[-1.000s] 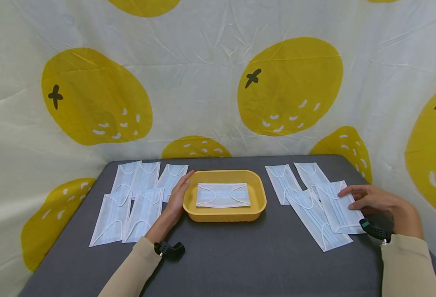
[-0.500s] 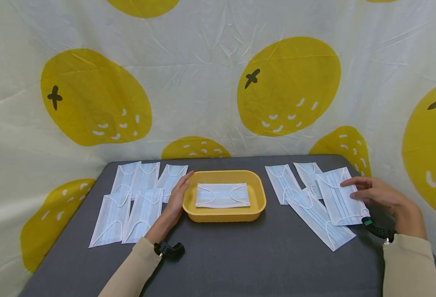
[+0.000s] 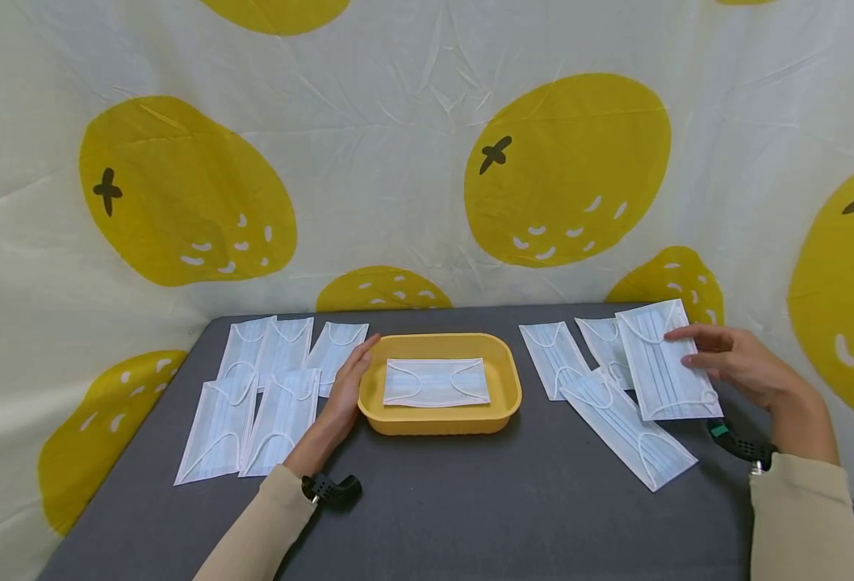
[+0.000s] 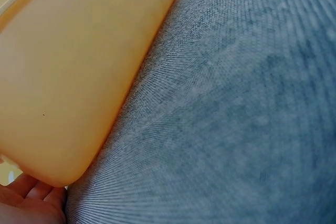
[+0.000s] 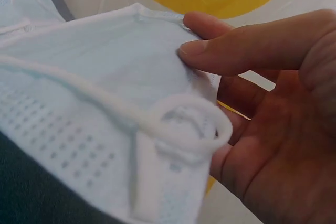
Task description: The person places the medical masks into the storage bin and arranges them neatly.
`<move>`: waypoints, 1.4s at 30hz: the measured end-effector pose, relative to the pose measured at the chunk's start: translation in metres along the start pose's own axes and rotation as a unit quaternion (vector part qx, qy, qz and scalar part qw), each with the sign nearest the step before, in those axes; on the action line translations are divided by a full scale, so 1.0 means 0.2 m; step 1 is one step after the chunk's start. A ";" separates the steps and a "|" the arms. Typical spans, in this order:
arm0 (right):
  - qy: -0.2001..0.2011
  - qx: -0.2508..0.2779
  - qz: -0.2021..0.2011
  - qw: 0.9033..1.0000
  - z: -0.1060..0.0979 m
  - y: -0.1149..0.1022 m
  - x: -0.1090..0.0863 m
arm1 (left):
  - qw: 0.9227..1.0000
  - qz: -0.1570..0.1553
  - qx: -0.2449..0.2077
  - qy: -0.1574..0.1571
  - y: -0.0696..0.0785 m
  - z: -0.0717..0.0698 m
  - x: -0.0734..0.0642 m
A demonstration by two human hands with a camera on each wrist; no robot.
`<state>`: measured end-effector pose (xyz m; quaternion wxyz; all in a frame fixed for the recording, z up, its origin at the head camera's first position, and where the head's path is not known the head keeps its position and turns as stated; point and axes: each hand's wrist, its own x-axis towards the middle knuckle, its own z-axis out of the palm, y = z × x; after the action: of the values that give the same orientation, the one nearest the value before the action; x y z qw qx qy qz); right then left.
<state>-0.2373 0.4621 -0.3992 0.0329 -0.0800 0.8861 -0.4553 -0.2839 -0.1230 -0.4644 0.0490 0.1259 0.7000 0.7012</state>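
Head view, right hand: the right hand (image 3: 754, 367) reaches over the right side of the worktop (image 3: 427, 516), forearm coming in from the near edge; thumb and forefinger make a narrow pinch on the right side of the held mask (image 3: 659, 375), the pinch also plain in the right wrist view.
Left hand: the left hand (image 3: 343, 395) lies along the left wall of the yellow tray (image 3: 434, 424), fingers extended toward its far left corner; a wide, flat touch; the left wrist view shows fingers against a tray corner.
Held mask: raised above the worktop toward its far right corner, ear loops facing the head camera; its top overlaps, in sight, the patterned curtain (image 3: 383, 186) beyond the far edge.
Since half a second ago: right hand and held mask have risen; left hand and tray have stayed put.
Tray: just in from the middle of the worktop's far edge; inside, one flat mask (image 3: 437, 383) lies lengthwise, side to side.
Left masks: five masks (image 3: 216, 428) toward the far left corner, some overlapping.
Right masks: three masks (image 3: 626, 428) between tray and right hand; the nearest slants toward the near right corner.
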 end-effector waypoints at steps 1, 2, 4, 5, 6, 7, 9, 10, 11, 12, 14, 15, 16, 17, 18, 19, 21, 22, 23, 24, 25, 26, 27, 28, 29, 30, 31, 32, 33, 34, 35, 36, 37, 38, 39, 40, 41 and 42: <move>0.004 -0.004 -0.002 1.000 0.00 -0.01 0.00 | 1.000 0.002 0.003 0.002 -0.01 0.00 0.00; 0.007 -0.010 -0.002 1.000 0.00 -0.02 0.00 | 1.000 0.005 0.006 0.005 -0.02 0.00 0.01; 0.016 -0.026 -0.004 1.000 0.01 -0.04 0.00 | 1.000 0.006 0.008 0.006 -0.02 0.00 0.01; 0.020 -0.031 -0.007 0.999 0.01 -0.05 0.00 | 1.000 0.004 0.004 0.006 -0.01 0.00 0.00; 0.026 -0.035 -0.008 0.999 0.02 -0.06 0.01 | 1.000 0.002 0.002 0.007 -0.01 0.00 0.01; 0.033 -0.035 -0.007 0.999 0.02 -0.07 0.01 | 1.000 0.001 0.000 0.007 -0.01 0.00 0.01; 0.039 -0.029 -0.009 0.999 0.04 -0.08 0.02 | 1.000 -0.003 -0.002 0.009 -0.01 0.00 0.01; 0.039 -0.025 -0.009 0.999 0.04 -0.09 0.02 | 1.000 -0.002 -0.002 0.009 -0.01 0.00 0.01; 0.040 -0.017 -0.011 0.999 0.05 -0.10 0.03 | 1.000 0.000 0.000 0.012 -0.03 0.00 0.01; 0.042 -0.012 -0.009 0.999 0.06 -0.11 0.03 | 1.000 0.003 0.002 0.015 -0.05 0.00 0.02; 0.038 0.000 -0.010 0.999 0.07 -0.13 0.04 | 1.000 0.004 0.006 0.018 -0.05 0.00 0.02; 0.036 0.005 -0.012 0.999 0.08 -0.14 0.04 | 1.000 0.005 0.008 0.019 -0.05 0.00 0.02; 0.035 0.006 -0.016 0.999 0.08 -0.14 0.04 | 1.000 0.006 0.008 0.020 -0.05 0.00 0.02; 0.036 0.014 -0.019 0.999 0.09 -0.15 0.05 | 1.000 0.005 0.008 0.021 -0.04 0.00 0.02; 0.033 0.016 -0.024 0.999 0.09 -0.15 0.05 | 1.000 0.005 0.009 0.022 -0.04 0.00 0.02; 0.030 0.023 -0.028 0.999 0.09 -0.15 0.06 | 1.000 0.006 0.009 0.022 -0.04 0.00 0.02; 0.025 0.031 -0.040 0.998 0.10 -0.15 0.07 | 1.000 0.006 0.009 0.022 -0.04 0.00 0.02; 0.021 0.036 -0.045 0.998 0.10 -0.15 0.08 | 1.000 0.006 0.009 0.020 -0.04 0.00 0.02; 0.020 0.045 -0.047 0.998 0.10 -0.15 0.08 | 1.000 0.005 0.009 0.020 -0.04 0.00 0.02; 0.015 0.051 -0.049 0.997 0.10 -0.15 0.09 | 1.000 0.003 0.009 0.020 -0.04 0.00 0.02; 0.013 0.058 -0.049 0.997 0.10 -0.15 0.09 | 1.000 0.002 0.009 0.019 -0.04 0.00 0.02; 0.011 0.061 -0.049 0.997 0.10 -0.15 0.09 | 1.000 0.001 0.008 0.019 -0.04 0.00 0.02; 0.010 0.068 -0.046 0.997 0.10 -0.16 0.10 | 1.000 0.000 0.008 0.020 -0.04 0.00 0.02; 0.011 0.074 -0.044 0.996 0.10 -0.16 0.10 | 1.000 0.002 0.008 0.018 -0.04 0.00 0.02; 0.014 0.078 -0.042 0.996 0.10 -0.16 0.10 | 1.000 0.002 0.008 0.019 -0.04 0.00 0.02; 0.014 0.079 -0.045 0.996 0.11 -0.16 0.10 | 1.000 0.004 0.008 0.017 -0.04 0.00 0.02; 0.015 0.079 -0.047 0.996 0.11 -0.17 0.10 | 1.000 0.005 0.007 0.017 -0.04 0.00 0.02; 0.019 0.082 -0.047 0.995 0.11 -0.17 0.10 | 1.000 0.006 0.006 0.017 -0.04 0.00 0.02; 0.021 0.083 -0.050 0.995 0.11 -0.17 0.10 | 1.000 0.007 0.006 0.017 -0.05 0.00 0.02; 0.020 0.080 -0.055 0.995 0.12 -0.18 0.10 | 1.000 0.006 0.006 0.016 -0.05 0.00 0.02; 0.021 0.079 -0.057 0.995 0.12 -0.18 0.09 | 1.000 0.004 0.007 0.017 -0.05 0.00 0.02; 0.019 0.076 -0.060 0.995 0.12 -0.19 0.09 | 1.000 0.003 0.008 0.017 -0.05 0.00 0.02; 0.018 0.080 -0.059 0.995 0.12 -0.20 0.10 | 1.000 0.001 0.008 0.019 -0.05 0.00 0.01; 0.017 0.079 -0.060 0.995 0.12 -0.20 0.10 | 1.000 0.001 0.009 0.018 -0.05 0.00 0.01; 0.013 0.077 -0.063 0.995 0.13 -0.21 0.10 | 1.000 0.002 0.010 0.016 -0.05 0.00 0.01; 0.012 0.078 -0.063 0.995 0.13 -0.22 0.10 | 1.000 0.002 0.011 0.016 -0.05 0.00 0.01; 0.011 0.081 -0.062 0.995 0.13 -0.22 0.10 | 1.000 0.001 0.011 0.015 -0.05 0.00 0.01; 0.009 0.081 -0.063 0.995 0.13 -0.23 0.10 | 1.000 0.000 0.011 0.014 -0.05 0.00 0.01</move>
<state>-0.2486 0.4121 -0.3769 0.0025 -0.1281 0.8397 -0.5277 -0.2876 -0.1230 -0.4735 0.0378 0.1164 0.7080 0.6955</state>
